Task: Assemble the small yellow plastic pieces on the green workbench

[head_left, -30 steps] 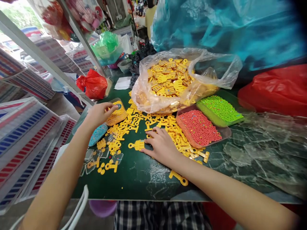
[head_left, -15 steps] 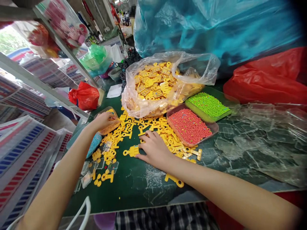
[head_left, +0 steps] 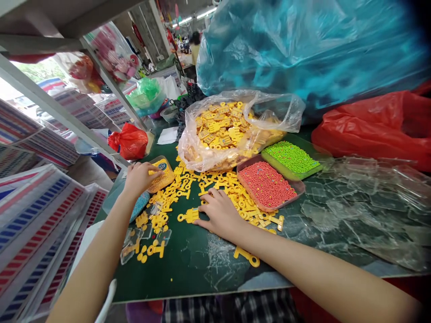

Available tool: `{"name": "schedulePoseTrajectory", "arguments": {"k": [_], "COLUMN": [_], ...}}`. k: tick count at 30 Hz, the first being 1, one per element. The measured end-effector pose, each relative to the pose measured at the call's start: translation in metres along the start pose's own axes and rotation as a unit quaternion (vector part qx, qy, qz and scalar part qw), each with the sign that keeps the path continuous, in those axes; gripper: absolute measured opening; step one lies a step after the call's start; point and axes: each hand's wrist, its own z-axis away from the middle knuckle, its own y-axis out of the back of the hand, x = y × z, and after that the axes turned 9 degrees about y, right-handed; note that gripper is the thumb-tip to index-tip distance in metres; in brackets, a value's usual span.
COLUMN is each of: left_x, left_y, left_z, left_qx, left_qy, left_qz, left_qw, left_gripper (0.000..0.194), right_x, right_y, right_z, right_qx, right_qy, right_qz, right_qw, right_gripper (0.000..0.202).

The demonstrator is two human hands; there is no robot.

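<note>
My right hand [head_left: 222, 215] rests on the green table, its thumb and fingers closed on the right end of a flat yellow plastic piece [head_left: 189, 216] with a ring at its left end. My left hand [head_left: 138, 178] is at the left edge of a clear tray of small yellow beads [head_left: 165, 178], fingers bent together; whatever they hold is hidden. A round dark mark [head_left: 162, 166] shows in this tray. Partly under my left wrist stands a tray of blue beads [head_left: 139, 204]. Loose yellow pieces [head_left: 185, 185] lie between my hands.
Behind is a clear bag of yellow pieces [head_left: 222, 128]. Trays of red beads [head_left: 266, 184] and green beads [head_left: 291, 157] stand to the right, beside thin clear plastic sheets [head_left: 336, 211]. A grey shelf post [head_left: 67, 105] rises at left. Big blue bags [head_left: 303, 54] fill the back.
My left hand has drawn back leftward from the yellow bead tray, uncovering the round dark mark. My right hand stays on the yellow piece. The camera view has shifted slightly.
</note>
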Motion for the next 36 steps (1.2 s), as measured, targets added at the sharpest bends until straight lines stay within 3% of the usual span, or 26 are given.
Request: {"name": "schedulePoseTrajectory", "arguments": {"k": [6,10,14,17,22,29,33,36], "left_x": [0.004,0.028,0.048,0.044,0.023,0.013,0.018,0.038], "left_y": [0.007,0.009,-0.002,-0.008,-0.007,-0.018,-0.014,-0.01], "left_z": [0.021,0.049,0.071,0.071,0.051,0.04,0.05,0.063], "left_qx": [0.025,0.066,0.054,0.076,0.143,0.099,0.078,0.007], "left_qy": [0.034,-0.036,-0.084,-0.036,0.092,0.206,0.186,0.129], "left_qz": [0.129,0.255,0.241,0.261,0.311,0.407,0.479,0.512], "left_qw": [0.991,0.964,0.965,0.962,0.935,0.884,0.854,0.849], "left_gripper": [0.038,0.039,0.038,0.033,0.028,0.044,0.045,0.038], "right_x": [0.001,0.003,0.004,0.004,0.004,0.005,0.004,0.003], "right_y": [-0.003,-0.007,-0.01,-0.012,-0.014,-0.017,-0.018,-0.017], "right_z": [0.0,0.0,0.0,-0.001,0.001,0.002,0.003,0.003], "right_qx": [0.007,0.021,0.027,0.031,0.037,0.063,0.09,0.113], "right_qy": [0.004,0.009,0.004,0.002,0.008,0.021,0.032,0.035], "right_qz": [0.0,0.001,0.003,0.004,0.006,0.019,0.031,0.053], "right_qw": [1.0,1.0,1.0,1.0,0.999,0.998,0.995,0.992], "right_gripper": [0.032,0.031,0.032,0.032,0.03,0.025,0.024,0.028]}}
